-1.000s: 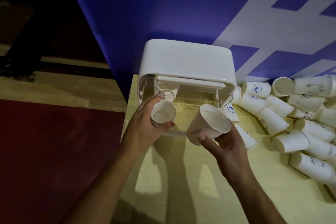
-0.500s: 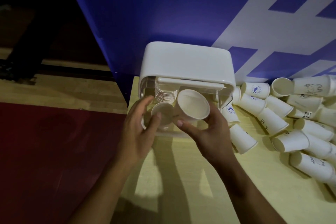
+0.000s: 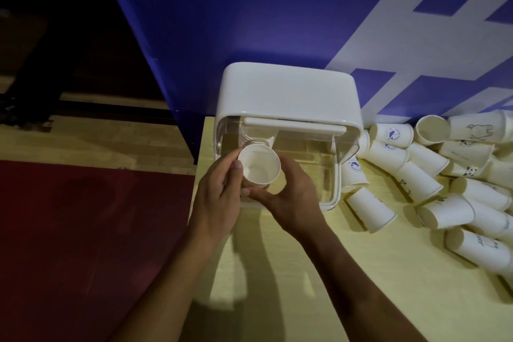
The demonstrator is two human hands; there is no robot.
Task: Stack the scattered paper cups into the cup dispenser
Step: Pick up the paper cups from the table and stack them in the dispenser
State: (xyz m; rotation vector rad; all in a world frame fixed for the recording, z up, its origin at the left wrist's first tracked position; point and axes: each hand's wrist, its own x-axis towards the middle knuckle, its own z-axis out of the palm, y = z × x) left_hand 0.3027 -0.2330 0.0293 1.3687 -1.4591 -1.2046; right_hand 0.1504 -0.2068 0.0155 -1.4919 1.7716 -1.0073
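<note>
A white cup dispenser [image 3: 288, 94] with a clear front stands on the pale table against the blue wall. Inside it on the left lies a stack of nested cups [image 3: 251, 140]. At the dispenser's opening sits a white paper cup [image 3: 259, 165], mouth towards me, in line with that stack. My left hand [image 3: 219, 197] holds this cup from the left, thumb on its rim. My right hand [image 3: 291, 197] curls round it from the right and below. Several loose paper cups [image 3: 416, 180] lie on their sides to the right.
The blue and white wall [image 3: 277, 8] rises right behind the dispenser. The table's left edge [image 3: 198, 175] runs close to my left hand; beyond it are a red mat [image 3: 83, 230] and wooden floor. Bare tabletop [image 3: 361, 286] lies in front.
My right hand has carried its cup left and set it into the cup that my left hand holds. Both hands now close around the same cup at the dispenser's opening.
</note>
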